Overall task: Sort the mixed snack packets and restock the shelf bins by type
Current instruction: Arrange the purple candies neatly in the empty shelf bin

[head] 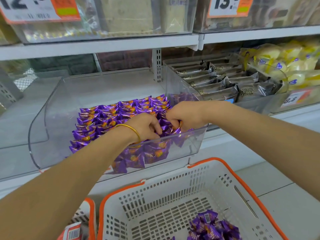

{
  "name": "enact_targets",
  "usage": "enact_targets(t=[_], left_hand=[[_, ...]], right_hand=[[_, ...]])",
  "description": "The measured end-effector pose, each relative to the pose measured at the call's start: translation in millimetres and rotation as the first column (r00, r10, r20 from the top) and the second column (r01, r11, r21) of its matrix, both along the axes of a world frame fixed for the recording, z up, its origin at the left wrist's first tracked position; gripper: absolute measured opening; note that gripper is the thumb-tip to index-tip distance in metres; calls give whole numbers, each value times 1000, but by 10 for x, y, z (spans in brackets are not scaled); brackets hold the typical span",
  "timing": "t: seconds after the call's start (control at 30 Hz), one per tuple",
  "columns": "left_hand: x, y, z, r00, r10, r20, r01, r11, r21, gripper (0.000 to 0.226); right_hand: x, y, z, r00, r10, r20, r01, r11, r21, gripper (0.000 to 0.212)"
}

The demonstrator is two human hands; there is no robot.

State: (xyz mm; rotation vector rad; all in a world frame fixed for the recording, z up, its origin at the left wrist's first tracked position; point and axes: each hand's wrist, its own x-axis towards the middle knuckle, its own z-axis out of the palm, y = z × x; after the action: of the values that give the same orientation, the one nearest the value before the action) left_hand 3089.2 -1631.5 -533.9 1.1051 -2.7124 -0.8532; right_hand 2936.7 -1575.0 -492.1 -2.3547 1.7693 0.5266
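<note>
Both grips pinch shiny purple foil packets (107, 116), left hand (147, 126) and right hand (184, 116) crowding the clear plastic bin (194, 141); we could topple tidy rows.

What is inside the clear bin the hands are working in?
Rows of purple packets fill most of the clear bin. The right hand grips some at the front; the left hand digs its fingers in beside it. Packets under both hands and any lower layers are hidden.

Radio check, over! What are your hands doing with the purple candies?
Left hand and right hand both gripping purple packets at clear bin front. More left in basket. Nothing blocking.
</note>
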Motion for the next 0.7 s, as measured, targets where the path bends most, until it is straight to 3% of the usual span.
enact_targets(t=[0.07, 0.27, 0.37, 0.53, 0.7], left_hand=[[8, -3, 1, 1000, 8, -10, -8, 1000, 16, 16], [15, 4, 11, 1000, 19, -18, -19, 1000, 24, 8], [23, 0, 12, 1000, 28, -13, -28, 999, 23, 9], [16, 3, 20, 1000, 23, -14, -23, 1000, 18, 5], [34, 19, 55, 1000, 12, -14, -12, 1000, 13, 5]], right_hand=[[28, 3, -30, 999, 15, -40, -16, 1000, -25, 11], [145, 14, 39, 937, 97, -336, -149, 980, -130, 14], [183, -15, 42, 943, 77, -322, -104, 992, -67, 22], [81, -45, -12, 993, 22, -115, -13, 996, 86, 17], [161, 1, 40, 963, 8, -269, 3, 999, 42, 7]])
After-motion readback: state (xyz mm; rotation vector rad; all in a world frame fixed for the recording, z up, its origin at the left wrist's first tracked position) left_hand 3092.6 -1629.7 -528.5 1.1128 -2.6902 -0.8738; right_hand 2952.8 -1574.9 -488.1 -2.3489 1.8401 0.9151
